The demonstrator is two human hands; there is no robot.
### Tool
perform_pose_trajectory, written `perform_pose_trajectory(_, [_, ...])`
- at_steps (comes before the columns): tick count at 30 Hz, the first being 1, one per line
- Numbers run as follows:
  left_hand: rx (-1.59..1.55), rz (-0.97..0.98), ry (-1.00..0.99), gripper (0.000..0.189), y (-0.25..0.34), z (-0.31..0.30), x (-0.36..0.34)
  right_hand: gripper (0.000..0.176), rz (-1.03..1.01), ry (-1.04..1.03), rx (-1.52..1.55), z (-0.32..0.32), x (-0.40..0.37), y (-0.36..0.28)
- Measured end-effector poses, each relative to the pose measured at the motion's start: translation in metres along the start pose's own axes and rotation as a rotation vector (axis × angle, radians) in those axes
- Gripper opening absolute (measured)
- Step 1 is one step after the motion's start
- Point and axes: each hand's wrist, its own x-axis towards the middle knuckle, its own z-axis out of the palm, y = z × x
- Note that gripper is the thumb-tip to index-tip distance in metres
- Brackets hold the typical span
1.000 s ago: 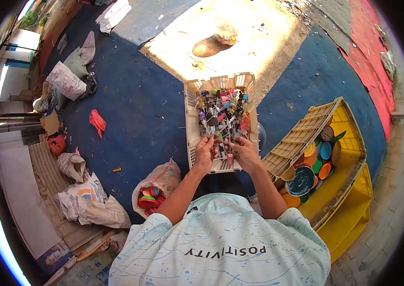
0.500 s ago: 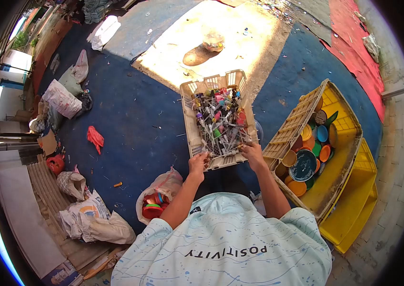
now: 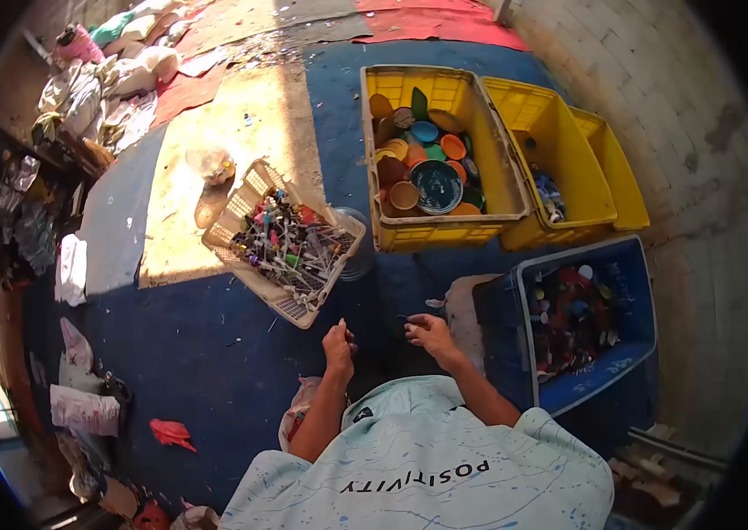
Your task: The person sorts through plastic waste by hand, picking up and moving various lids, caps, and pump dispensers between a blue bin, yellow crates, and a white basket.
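My left hand (image 3: 339, 346) is closed in front of my chest, its fingers pressed together; I cannot make out whether anything is in them. My right hand (image 3: 431, 336) pinches a small dark piece (image 3: 403, 317), too small to name, between thumb and fingers. Just beyond both hands, and touched by neither, a cream plastic crate (image 3: 284, 306) rests at an angle. Inside it is a heap of small mixed plastic pieces (image 3: 290, 243), many with thin pale stems and coloured ends.
On the right stand a yellow crate (image 3: 515, 168) of coloured lids, more yellow crates (image 3: 581, 163) and a blue bin (image 3: 524, 344) of small items. A clear round container (image 3: 211, 165) is beyond the cream crate. A red cloth or bag (image 3: 172, 433) lies left on the blue floor covering (image 3: 215, 353).
Both hands have let go of the cream crate's near edge and drawn back toward my body. My view has turned right, bringing in the blue bin.
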Motion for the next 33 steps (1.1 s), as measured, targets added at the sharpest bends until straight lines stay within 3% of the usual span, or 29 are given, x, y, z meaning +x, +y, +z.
perform_pose_trajectory(8, [0.254,0.068,-0.35,0.041,-0.039,0.09,-0.052,0.033,-0.185,0.403,0.007,-0.092,-0.107,0.033])
perform_pose_trajectory(15, [0.263,0.192,-0.528,0.045,-0.092,0.207,-0.116,0.031,-0.282,0.369,0.405,-0.182,-0.204,0.08])
perform_pose_trajectory(22, [0.076,0.163,-0.553,0.035,-0.206,0.307,-0.213,0.033,-0.352,0.234,0.437,-0.332,-0.283,0.14])
perform_pose_trajectory(25, [0.092,0.12,-0.467,0.031,-0.264,0.339,-0.257,0.031,-0.344,0.316,0.399,-0.403,-0.33,0.153])
perform_pose_trajectory(27, [0.133,0.084,-0.578,0.027,-0.293,0.356,-0.275,0.03,-0.357,0.399,0.471,-0.446,-0.356,0.16])
perform_pose_trajectory(33, [0.207,0.039,-0.559,0.022,-0.322,0.408,-0.306,0.026,-0.431,0.613,0.581,-0.536,-0.373,0.165])
